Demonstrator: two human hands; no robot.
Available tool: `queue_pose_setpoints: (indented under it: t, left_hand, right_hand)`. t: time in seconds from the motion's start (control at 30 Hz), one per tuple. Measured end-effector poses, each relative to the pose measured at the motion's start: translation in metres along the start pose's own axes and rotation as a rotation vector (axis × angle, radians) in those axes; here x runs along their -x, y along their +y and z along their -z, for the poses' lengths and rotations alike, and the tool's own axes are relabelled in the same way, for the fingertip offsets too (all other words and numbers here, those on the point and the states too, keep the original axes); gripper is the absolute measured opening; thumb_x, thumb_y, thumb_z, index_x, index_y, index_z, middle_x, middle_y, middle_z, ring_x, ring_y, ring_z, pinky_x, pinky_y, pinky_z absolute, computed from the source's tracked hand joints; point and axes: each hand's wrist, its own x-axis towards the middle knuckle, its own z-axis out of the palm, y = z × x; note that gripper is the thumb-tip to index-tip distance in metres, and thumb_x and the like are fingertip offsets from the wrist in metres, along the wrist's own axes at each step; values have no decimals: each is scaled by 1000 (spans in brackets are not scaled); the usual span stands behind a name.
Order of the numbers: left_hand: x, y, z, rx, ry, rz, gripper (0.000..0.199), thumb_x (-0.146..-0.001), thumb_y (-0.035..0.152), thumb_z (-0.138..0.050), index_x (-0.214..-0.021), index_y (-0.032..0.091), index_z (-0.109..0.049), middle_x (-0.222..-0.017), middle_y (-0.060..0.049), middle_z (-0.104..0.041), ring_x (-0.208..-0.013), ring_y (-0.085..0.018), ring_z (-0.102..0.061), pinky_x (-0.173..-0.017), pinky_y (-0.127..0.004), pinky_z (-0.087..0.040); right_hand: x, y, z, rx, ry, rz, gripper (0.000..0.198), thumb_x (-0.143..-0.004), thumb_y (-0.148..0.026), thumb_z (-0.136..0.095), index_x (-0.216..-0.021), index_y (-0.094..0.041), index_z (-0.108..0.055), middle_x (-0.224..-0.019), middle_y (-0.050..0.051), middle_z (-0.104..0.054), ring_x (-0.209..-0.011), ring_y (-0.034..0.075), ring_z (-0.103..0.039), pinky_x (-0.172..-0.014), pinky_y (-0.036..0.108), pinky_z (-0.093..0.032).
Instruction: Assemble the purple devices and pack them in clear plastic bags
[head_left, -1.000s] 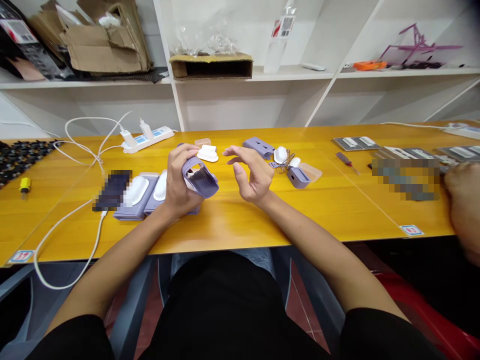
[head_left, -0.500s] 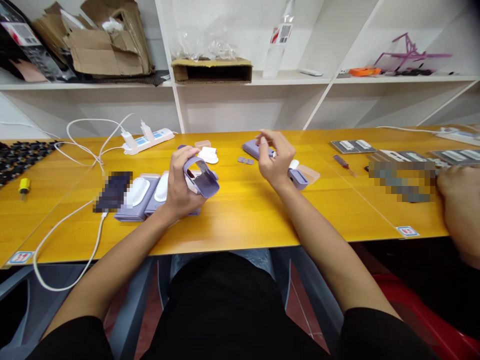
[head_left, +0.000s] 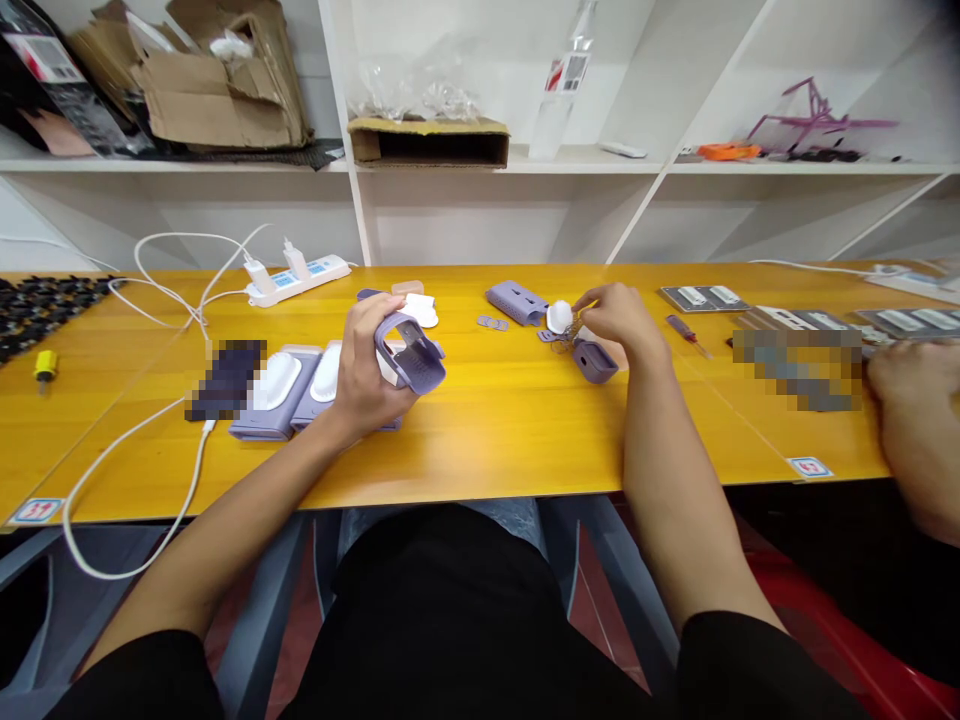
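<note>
White open shelving [head_left: 465, 218] behind a long yellow wooden table [head_left: 495, 440], reddish floor tiles [head_left: 594, 630] below.

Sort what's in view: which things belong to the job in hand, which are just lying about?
Likely in the job:
hollow purple shell, held in the left hand
thin wires, by the right hand; contact unclear
perforated purple casing
round white piece

Likely just lying about:
clear bottle on the shelf
torn cardboard box
orange item
</note>
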Motion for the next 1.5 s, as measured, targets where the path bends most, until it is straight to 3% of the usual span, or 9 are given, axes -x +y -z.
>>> queue_pose_setpoints:
  t: [0.17,0.37,0.73,0.83,1.0,1.17,1.3,1.4,1.5]
  left_hand:
    - [3,-1,-2,-14,-4,1,90,-96,61,-91,-166,34,-42,-144,-15,-68,-137,-37,-68,-112,-63,-65]
    - [5,0,-1,-2,-19,19,91,-96,57,-93,-167,33,-42,-144,-15,-68,-138,-38,-68,-112,-63,-65]
    - [4,2,-1,-40,-34,21,85,-100,57,-86,-167,32,-41,-143,-16,-69,-135,-37,-70,-110,-62,-66]
    - [4,2,-1,-45,-38,26,83,-101,56,-85,-167,34,-41,-144,-15,-69,-135,-37,-69,-112,-63,-65]
    - [4,3,-1,16,-13,1,88,-97,55,-91,-168,32,-44,-143,-15,-69,-135,-37,-69,-116,-62,-61]
    - [4,2,-2,2,-23,-9,88,-97,56,-90,-168,31,-44,-142,-15,-69,-133,-37,-70,-115,-61,-62]
    - [5,2,-3,-3,-52,-3,90,-96,55,-89,-168,34,-40,-146,-15,-68,-135,-38,-69,-116,-63,-61]
    - [6,9,-3,5,-118,-39,92,-94,40,-89,-171,30,-40,-150,-19,-65,-140,-40,-67,-118,-64,-60]
    - [9,22,-4,41,-297,-54,96,-92,23,-82,-176,24,-35,-156,-25,-60,-145,-43,-64,-118,-65,-60]
  right_hand:
    - [-4,-3,-13,84,-38,-53,28,-91,-22,-78,-116,-15,-87,-120,22,-85,-123,41,-77,-100,43,-60]
    - [-6,-6,-23,100,-114,-198,56,-93,-25,-79,-146,-9,-71,-141,29,-78,-127,40,-76,-95,41,-60]
    - [0,-29,-22,87,-147,-254,74,-81,-18,-85,-151,-7,-64,-141,33,-75,-130,45,-75,-102,48,-63]
    - [0,-28,-20,73,-120,-264,64,-85,-17,-80,-146,-7,-67,-132,30,-78,-126,42,-77,-98,44,-63]
    - [1,-24,-16,91,-107,-264,36,-87,-24,-80,-121,-13,-80,-117,26,-81,-114,40,-79,-87,42,-64]
    - [1,-26,-17,159,-169,-277,46,-81,-25,-85,-125,-12,-82,-128,32,-81,-121,45,-80,-96,50,-66]
    - [-1,-24,-17,150,-168,-249,42,-80,-29,-87,-118,-12,-82,-122,32,-82,-115,45,-82,-92,50,-67]
    - [1,-22,-13,146,-140,-271,37,-84,-32,-87,-116,-15,-83,-121,29,-83,-116,44,-81,-91,49,-67]
    - [4,-20,-8,101,-71,-302,33,-88,-36,-88,-114,-16,-83,-122,30,-81,-120,46,-80,-94,51,-65]
